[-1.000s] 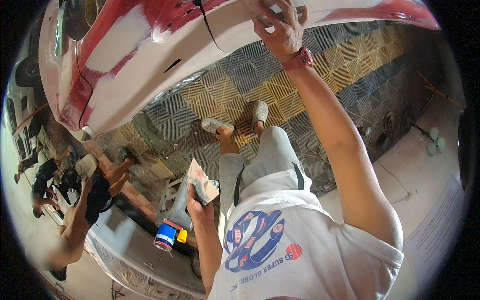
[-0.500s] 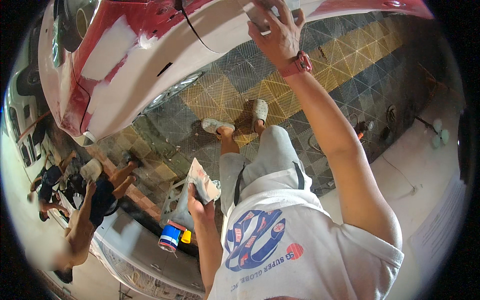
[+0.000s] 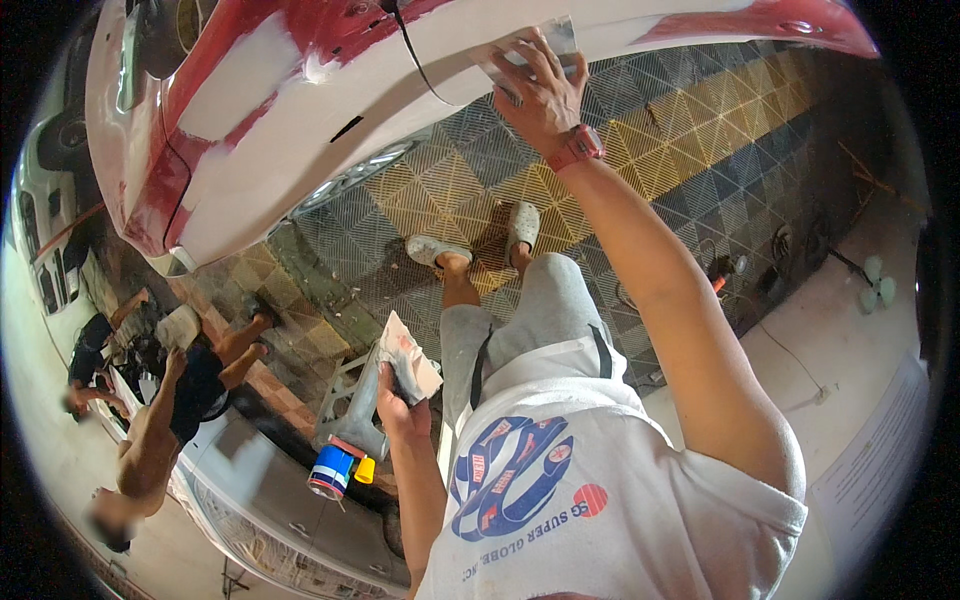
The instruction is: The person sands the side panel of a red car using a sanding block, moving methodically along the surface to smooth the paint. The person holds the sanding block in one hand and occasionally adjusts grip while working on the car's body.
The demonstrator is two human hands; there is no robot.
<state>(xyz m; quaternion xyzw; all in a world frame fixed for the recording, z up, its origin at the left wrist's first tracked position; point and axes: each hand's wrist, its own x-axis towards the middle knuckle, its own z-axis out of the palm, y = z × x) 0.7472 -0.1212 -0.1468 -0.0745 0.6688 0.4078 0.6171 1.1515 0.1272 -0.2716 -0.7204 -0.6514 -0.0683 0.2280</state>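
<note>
My right hand (image 3: 545, 100), with a red watch at the wrist, presses a thin grey flat spreader (image 3: 564, 38) against the lower side of the car body (image 3: 300, 125). Its fingers lie over the spreader. The car is red with broad whitish and grey filler patches. Low at my left side, my left hand (image 3: 402, 412) grips a filler board (image 3: 409, 352) smeared with pinkish-beige and grey paste. Its thumb shows along one edge; the other fingers are mostly hidden beneath.
A blue, white and red can (image 3: 331, 470) and a yellow cap-like piece (image 3: 365, 470) sit by a grey stand (image 3: 345, 405) at my left. Two people (image 3: 150, 440) are farther left near a silver car (image 3: 250, 480). A small fan (image 3: 876, 283) stands right, on patterned floor tiles (image 3: 640, 150).
My right hand and the spreader have come down and slightly left, nearer to me along the car's side. My left hand has barely shifted with the board.
</note>
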